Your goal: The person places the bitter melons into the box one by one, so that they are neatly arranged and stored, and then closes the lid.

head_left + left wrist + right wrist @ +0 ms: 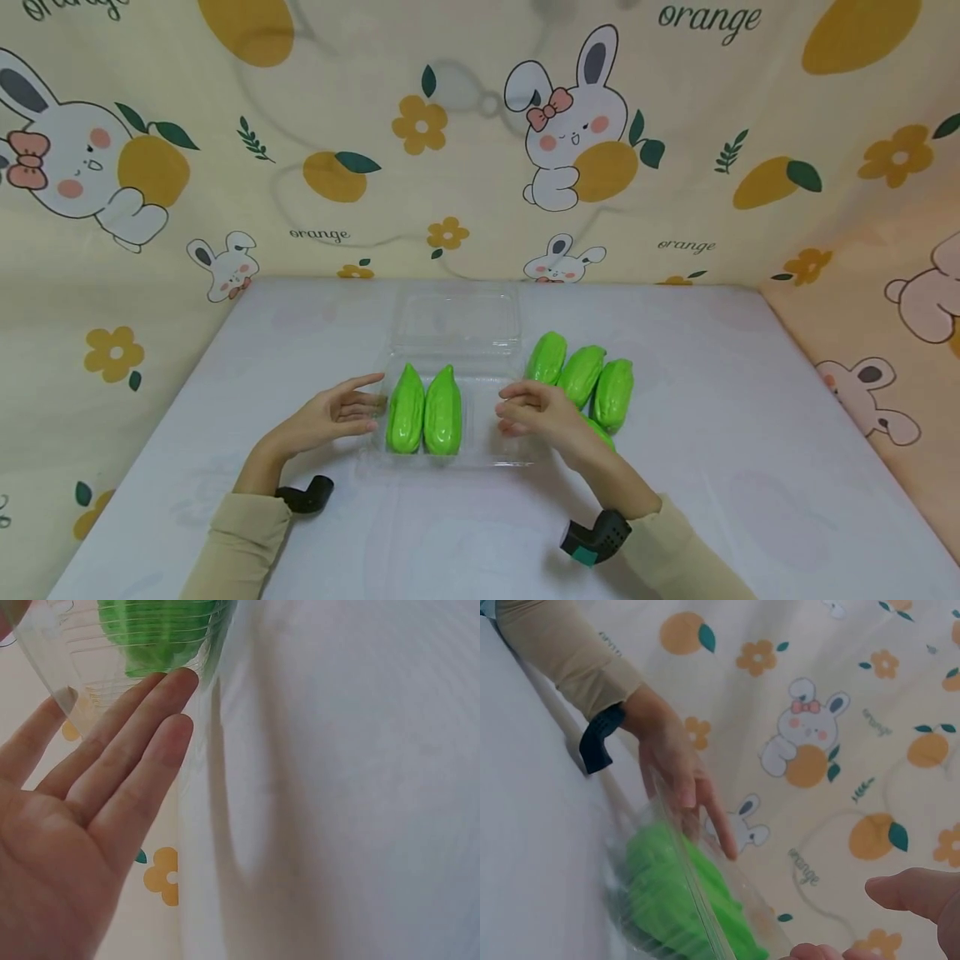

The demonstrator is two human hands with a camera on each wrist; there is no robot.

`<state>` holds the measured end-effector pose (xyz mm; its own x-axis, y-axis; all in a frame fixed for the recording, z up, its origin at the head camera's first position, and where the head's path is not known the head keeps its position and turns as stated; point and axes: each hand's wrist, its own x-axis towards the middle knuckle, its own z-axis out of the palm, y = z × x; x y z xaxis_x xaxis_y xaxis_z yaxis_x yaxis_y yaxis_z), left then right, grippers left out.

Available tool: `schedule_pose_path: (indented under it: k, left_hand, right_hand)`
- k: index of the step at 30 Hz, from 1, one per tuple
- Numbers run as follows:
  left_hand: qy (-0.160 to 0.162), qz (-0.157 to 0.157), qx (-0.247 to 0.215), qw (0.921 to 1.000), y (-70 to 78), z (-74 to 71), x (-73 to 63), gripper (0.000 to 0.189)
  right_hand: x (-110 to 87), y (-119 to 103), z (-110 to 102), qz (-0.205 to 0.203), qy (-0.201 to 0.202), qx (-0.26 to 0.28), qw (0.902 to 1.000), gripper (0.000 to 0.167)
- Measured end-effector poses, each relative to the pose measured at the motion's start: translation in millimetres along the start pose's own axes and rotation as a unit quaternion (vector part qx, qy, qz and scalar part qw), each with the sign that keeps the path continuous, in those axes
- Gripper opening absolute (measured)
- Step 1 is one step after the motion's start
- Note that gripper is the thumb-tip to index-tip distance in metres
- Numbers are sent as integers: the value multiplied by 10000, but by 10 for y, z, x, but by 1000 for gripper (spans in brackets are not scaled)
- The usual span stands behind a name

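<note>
A clear plastic clamshell box [483, 417] lies on the table with its lid [457, 321] folded back. Two long, ridged green toy vegetables [406, 410] stand side by side in its left half, pointed ends away from me. My left hand [326, 417] is at the box's left wall, holding nothing; in the left wrist view its straight fingers [154, 739] reach the clear plastic. Over the right part of the box hovers my right hand [543, 412], empty, its fingers loosely bent. The right wrist view shows the green vegetables [679, 892] through the box wall.
Several more green toy vegetables [613, 396] lie in a group right of the box, one partly hidden behind my right wrist. A white cloth covers the table [712, 467]. Behind it hangs a cream curtain [465, 183] printed with rabbits and oranges.
</note>
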<state>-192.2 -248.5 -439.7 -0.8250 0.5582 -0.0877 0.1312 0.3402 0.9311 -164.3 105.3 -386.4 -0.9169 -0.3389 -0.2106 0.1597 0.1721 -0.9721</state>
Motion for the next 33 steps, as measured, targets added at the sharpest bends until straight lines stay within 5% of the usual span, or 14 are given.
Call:
schedule_pose_path:
  k: [19,33]
  left_hand:
    - [-22,-6,-6,10000,24,5,-10,76]
    - [-23,-15,48,10000,28,12,1,75]
  right_hand:
    - [-193,110,-308,-53,192,332,9992,47]
    - [-263,147,-659,300,1025,-91,9942,49]
